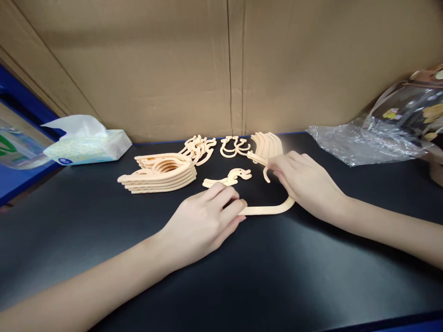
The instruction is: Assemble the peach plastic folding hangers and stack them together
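Note:
My left hand (207,214) is closed, its fingers pinching one end of a curved peach plastic hanger piece (265,210). From there the piece runs right, bends upward and disappears under my right hand (304,180). That hand is closed too, gripping the piece's upper part. A small curved tip (266,174) sticks out below its fingertips; whether it belongs to the same piece I cannot tell. Just beyond my left fingers lie loose hanger parts (238,174), partly covered by the hand. A fanned row of curved hanger arms (268,144) sits behind my right fingertips.
On the black table (277,286), a stack of hanger pieces (159,177) lies left of centre. Small hooks (199,148) and more hooks (235,146) are behind. A tissue pack (90,145) stands far left, clear plastic wrap (363,143) and a transparent bag (411,106) far right, cardboard (166,69) at the back.

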